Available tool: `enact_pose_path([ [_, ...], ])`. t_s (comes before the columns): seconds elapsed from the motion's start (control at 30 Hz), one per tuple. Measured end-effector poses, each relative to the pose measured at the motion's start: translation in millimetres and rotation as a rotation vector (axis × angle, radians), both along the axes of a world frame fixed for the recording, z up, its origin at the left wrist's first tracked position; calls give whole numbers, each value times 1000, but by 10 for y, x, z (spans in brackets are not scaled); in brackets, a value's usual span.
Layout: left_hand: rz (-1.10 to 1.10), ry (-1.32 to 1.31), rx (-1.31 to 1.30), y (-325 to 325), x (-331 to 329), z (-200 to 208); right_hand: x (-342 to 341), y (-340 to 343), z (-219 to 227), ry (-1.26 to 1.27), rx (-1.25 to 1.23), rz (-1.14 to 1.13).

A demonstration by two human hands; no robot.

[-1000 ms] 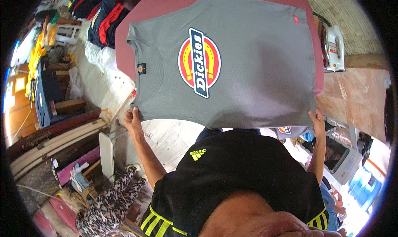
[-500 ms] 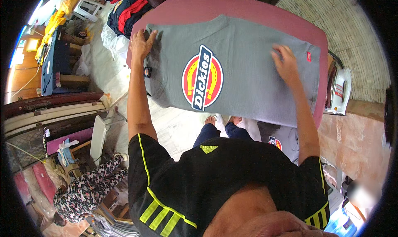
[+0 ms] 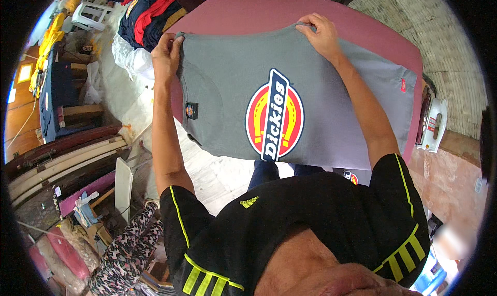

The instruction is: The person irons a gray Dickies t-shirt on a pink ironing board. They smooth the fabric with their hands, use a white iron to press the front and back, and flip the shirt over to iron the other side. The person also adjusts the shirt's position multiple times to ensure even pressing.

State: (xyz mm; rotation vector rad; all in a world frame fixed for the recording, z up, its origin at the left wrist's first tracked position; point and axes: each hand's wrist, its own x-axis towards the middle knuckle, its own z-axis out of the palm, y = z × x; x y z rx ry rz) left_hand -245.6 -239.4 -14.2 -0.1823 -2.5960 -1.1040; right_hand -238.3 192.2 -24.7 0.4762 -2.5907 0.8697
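A grey T-shirt (image 3: 220,68) lies sideways across a padded maroon ironing table (image 3: 248,11). Its chest carries a round red and yellow print crossed by a dark lettered band, and a small dark neck label (image 3: 191,110) shows near the collar. My left hand (image 3: 165,56) pinches the shirt's far left corner. On the shirt's far edge, my right hand (image 3: 322,36) grips the cloth between thumb and fingers. The near side of the shirt hangs over the table's front edge.
An iron (image 3: 435,125) with a white body stands beyond the table's right end. Dark and red folded clothes (image 3: 147,16) are piled at the far left, near a white plastic stool (image 3: 92,13). At the lower left, a person in camouflage-patterned trousers (image 3: 127,247) is beside stacked boards.
My right hand has moved left and away from me to the shirt's far edge and taken hold there. My left hand has closed on the far left corner.
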Motion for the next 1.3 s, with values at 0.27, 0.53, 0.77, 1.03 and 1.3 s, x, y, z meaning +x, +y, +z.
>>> enact_pose_path([
  [0.27,210,209,-623,450,132,203,48,-81,55,59,34,-83],
  [0.53,-649,172,-336,2780,675,230,188,290,394,-229,-469,89],
  [0.77,-586,130,-643,2838,774,235,1268,2545,563,263,358,-635],
  [1.03,-475,162,-675,3218,952,226,1352,3401,22,28,105,-660],
  [1.3,-954,342,-240,5531,1330,2,1302,3597,322,-1,-27,-486],
])
